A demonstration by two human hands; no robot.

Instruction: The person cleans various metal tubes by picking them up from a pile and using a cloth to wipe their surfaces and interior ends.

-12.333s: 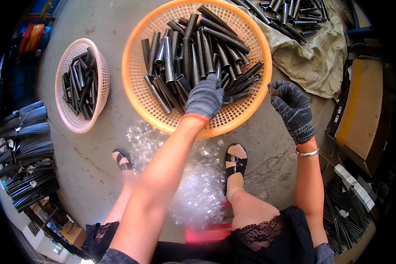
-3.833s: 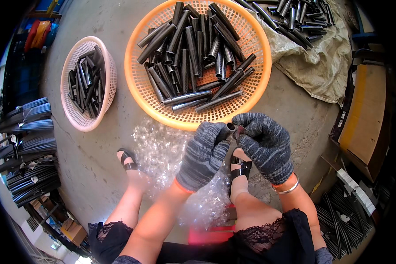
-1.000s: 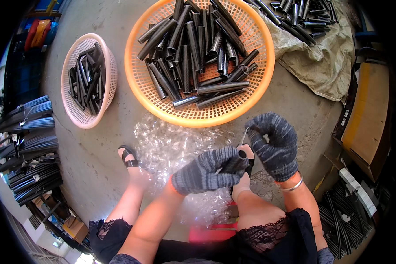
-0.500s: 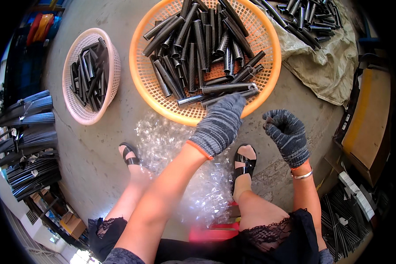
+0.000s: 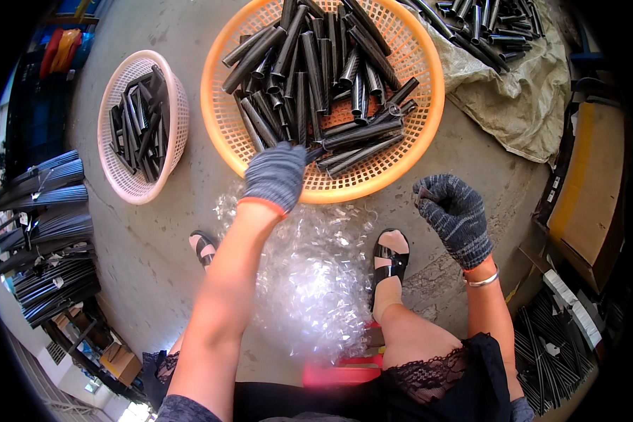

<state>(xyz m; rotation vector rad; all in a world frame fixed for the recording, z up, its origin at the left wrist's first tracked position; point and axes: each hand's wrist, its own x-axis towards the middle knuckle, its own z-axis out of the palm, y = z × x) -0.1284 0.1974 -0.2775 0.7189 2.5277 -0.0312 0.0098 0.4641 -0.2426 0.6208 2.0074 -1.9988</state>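
My left hand [image 5: 275, 176], in a grey knitted glove with an orange cuff, is at the near rim of an orange plastic basket [image 5: 212, 116]. Its fingers are closed at the left end of a black tube [image 5: 315, 154]; the fingertips are partly hidden. Many glossy black tubes [image 5: 309, 60] lie piled in this basket. To the right, my right hand [image 5: 457, 218] is held above the floor in a matching glove. Its fingers curl in a pinch around a small, thin, dark piece [image 5: 422, 194], too small to name.
Clear plastic scraps [image 5: 316, 281] heap between my feet. A pink basket [image 5: 104, 144] of shorter black tubes stands at left. More tubes lie on a beige woven sheet [image 5: 520, 105] at far right. A cardboard box [image 5: 587, 183] and bundled rods [image 5: 552, 359] line the right side.
My left hand has moved left along the basket's near rim, from the right ends of the front tubes to a left end. The right hand stays almost where it was.
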